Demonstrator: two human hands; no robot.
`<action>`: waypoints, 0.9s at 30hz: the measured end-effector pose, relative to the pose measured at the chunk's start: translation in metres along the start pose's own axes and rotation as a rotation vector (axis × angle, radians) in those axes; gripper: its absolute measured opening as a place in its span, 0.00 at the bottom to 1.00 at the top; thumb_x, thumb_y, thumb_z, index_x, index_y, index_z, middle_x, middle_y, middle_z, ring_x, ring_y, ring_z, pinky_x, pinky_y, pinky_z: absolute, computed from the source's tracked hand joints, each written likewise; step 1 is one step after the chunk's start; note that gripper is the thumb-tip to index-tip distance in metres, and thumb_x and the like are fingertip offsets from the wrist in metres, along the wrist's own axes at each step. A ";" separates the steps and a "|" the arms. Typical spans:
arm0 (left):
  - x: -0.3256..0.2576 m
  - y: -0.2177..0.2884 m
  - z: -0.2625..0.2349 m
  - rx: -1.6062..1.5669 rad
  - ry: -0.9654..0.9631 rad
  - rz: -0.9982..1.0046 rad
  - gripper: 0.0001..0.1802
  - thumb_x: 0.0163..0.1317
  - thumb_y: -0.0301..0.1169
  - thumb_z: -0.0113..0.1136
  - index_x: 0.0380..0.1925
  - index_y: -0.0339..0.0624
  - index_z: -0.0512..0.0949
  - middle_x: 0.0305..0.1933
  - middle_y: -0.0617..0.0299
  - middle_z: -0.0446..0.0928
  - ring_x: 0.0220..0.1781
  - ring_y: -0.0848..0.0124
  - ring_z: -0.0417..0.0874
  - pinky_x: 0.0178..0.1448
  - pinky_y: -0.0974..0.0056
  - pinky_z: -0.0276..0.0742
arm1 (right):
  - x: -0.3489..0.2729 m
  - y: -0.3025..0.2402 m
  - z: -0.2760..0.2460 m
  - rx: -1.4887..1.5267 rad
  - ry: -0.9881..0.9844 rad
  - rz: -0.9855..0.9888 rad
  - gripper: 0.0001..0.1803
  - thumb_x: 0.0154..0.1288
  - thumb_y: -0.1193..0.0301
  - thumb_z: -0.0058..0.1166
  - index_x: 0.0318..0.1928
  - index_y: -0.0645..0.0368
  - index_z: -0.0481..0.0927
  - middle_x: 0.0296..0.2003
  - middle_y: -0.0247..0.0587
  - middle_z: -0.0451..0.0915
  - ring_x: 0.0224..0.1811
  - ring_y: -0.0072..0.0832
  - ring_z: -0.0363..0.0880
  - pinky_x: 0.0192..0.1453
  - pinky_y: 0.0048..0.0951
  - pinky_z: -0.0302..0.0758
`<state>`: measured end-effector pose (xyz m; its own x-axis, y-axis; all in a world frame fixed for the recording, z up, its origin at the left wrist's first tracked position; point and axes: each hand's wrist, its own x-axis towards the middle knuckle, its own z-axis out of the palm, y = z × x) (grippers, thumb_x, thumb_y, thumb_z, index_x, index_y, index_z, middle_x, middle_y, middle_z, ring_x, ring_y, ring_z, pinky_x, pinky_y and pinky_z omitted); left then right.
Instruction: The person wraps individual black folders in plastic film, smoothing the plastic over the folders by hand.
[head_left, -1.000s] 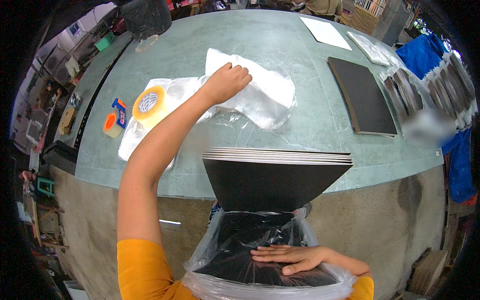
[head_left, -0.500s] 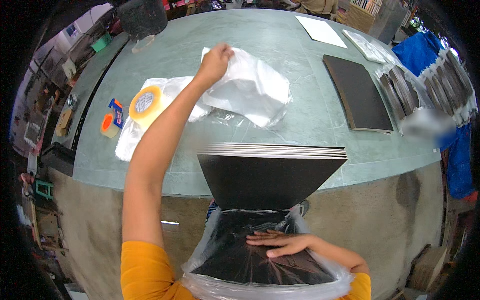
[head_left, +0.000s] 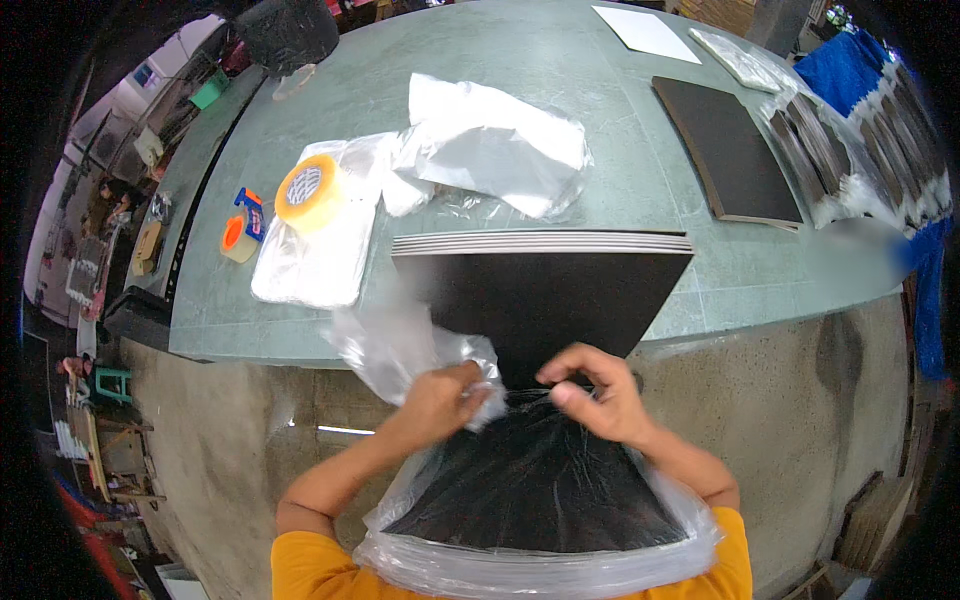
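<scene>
Two hands, one loose clear bag (head_left: 385, 350), one upright black stack (head_left: 545, 300) whose pale edges blur together too much to count, and one plastic-covered black panel (head_left: 540, 490) on the lap; on the desk (head_left: 620, 110), one tape roll (head_left: 308, 192) on a flat pile (head_left: 320, 268), one dispenser (head_left: 243, 230), one crumpled pile (head_left: 500, 150), one flat black block (head_left: 728, 150) and one white sheet (head_left: 645, 33). Both forearms angle inward from the lower corners, elbows bent and wrists near each other. The left hand (head_left: 440, 405) is closed — its fingers curl round the bag, which spreads up and left of them. The right hand (head_left: 600, 390) is half curled, thumb apart from the forefinger, nothing seen between — whether it touches the panel's plastic, I cannot tell. The stack stands just beyond both hands' fingers, the panel just below.
</scene>
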<state>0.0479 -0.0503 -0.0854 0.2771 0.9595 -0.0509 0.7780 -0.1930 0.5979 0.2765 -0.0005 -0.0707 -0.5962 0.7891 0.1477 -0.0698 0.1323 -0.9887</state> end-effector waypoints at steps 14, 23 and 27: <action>0.029 0.065 -0.029 -0.576 0.249 0.046 0.10 0.55 0.34 0.56 0.30 0.37 0.73 0.22 0.69 0.70 0.25 0.82 0.67 0.29 0.75 0.63 | 0.023 -0.022 -0.013 0.216 -0.057 0.162 0.19 0.56 0.62 0.52 0.43 0.63 0.69 0.33 0.34 0.73 0.35 0.16 0.70 0.39 0.18 0.67; 0.036 0.043 -0.040 -0.696 0.249 -0.038 0.13 0.59 0.36 0.52 0.23 0.37 0.71 0.20 0.71 0.66 0.25 0.82 0.64 0.28 0.75 0.60 | 0.000 -0.008 -0.015 0.273 -0.219 0.361 0.25 0.48 0.73 0.61 0.47 0.66 0.67 0.35 0.36 0.75 0.36 0.18 0.72 0.41 0.22 0.71; 0.041 0.052 -0.039 -0.635 0.541 0.020 0.11 0.56 0.35 0.55 0.24 0.37 0.72 0.21 0.67 0.69 0.24 0.80 0.66 0.28 0.73 0.62 | 0.007 -0.007 -0.014 0.159 -0.149 0.395 0.09 0.48 0.73 0.61 0.27 0.65 0.77 0.21 0.31 0.75 0.23 0.13 0.70 0.26 0.16 0.67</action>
<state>0.0776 -0.0127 -0.0254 -0.1473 0.9546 0.2591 0.2648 -0.2143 0.9402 0.2836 0.0125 -0.0620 -0.7094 0.6645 -0.2351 0.0713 -0.2643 -0.9618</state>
